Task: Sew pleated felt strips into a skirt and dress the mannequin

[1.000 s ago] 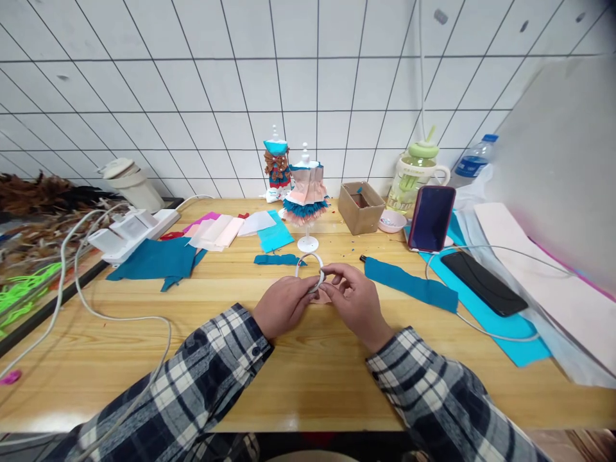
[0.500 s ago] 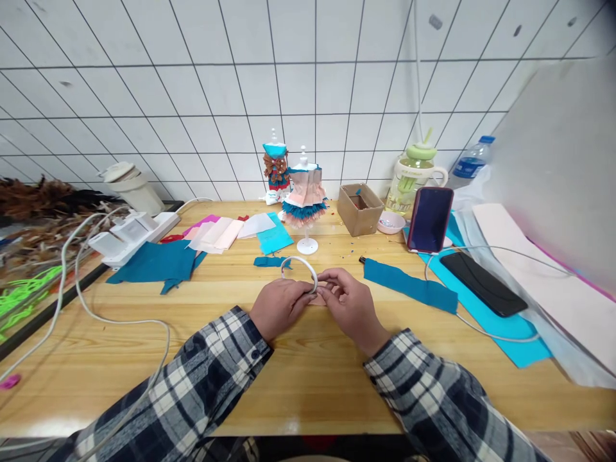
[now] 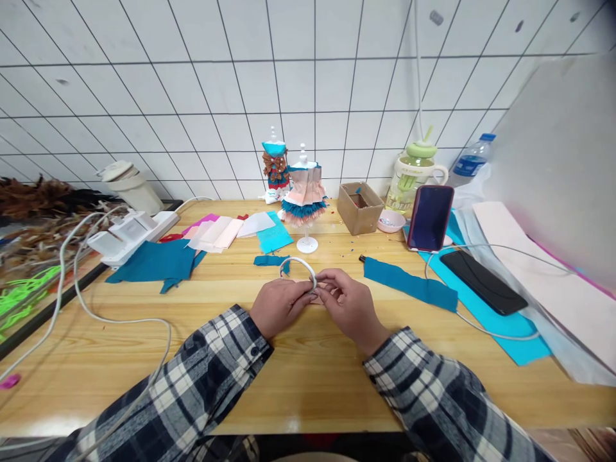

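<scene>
A white ring [image 3: 302, 261] stands upright above the wooden table, its near right side between my fingertips. My left hand [image 3: 283, 305] is closed on the ring, fingers and thumb pressed together. My right hand [image 3: 350, 305] pinches at the same spot from the right, against the ring and a small pale pink piece [image 3: 316, 301] beneath the fingers. Just beyond the ring lies a small teal scrap [image 3: 268, 260]. Behind it a small mannequin [image 3: 308, 186] wears a pink pleated top with a teal and pink fringe.
Teal cloth [image 3: 166, 262], a white power strip [image 3: 132, 239] and cables are at left. Behind stand a second mannequin [image 3: 275, 168] and a cardboard box [image 3: 359, 208]. At right are a teal strip [image 3: 409, 283], a propped phone [image 3: 430, 218], a black phone [image 3: 484, 282] and a bottle [image 3: 474, 157].
</scene>
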Demonstrator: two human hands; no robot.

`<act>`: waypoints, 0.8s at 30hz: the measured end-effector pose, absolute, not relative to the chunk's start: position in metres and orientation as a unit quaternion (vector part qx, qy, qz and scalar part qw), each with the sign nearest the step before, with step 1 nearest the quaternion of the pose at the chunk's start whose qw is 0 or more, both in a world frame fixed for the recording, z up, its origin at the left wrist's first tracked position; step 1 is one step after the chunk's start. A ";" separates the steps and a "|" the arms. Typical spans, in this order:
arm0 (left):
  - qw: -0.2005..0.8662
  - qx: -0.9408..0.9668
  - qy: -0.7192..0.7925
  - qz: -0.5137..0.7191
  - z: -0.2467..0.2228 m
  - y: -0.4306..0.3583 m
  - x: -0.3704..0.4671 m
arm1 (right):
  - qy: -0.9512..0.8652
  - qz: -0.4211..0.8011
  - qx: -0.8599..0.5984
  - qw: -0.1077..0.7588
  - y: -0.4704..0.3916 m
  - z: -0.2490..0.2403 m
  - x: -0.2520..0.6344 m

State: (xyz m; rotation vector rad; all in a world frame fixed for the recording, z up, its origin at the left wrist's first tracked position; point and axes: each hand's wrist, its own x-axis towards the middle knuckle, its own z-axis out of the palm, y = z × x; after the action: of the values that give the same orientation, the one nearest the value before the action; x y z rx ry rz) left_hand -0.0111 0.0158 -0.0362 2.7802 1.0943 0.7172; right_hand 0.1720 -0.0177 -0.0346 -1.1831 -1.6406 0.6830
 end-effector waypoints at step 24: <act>0.101 0.923 0.297 0.222 -0.032 0.021 -0.011 | -0.689 0.240 -0.485 0.481 -0.018 -0.031 0.174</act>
State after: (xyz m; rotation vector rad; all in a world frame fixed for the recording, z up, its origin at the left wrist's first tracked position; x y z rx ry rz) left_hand -0.0113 0.0215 -0.0325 2.7278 0.8768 0.6548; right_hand 0.1735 -0.0184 -0.0306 -1.1827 -1.6811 0.5854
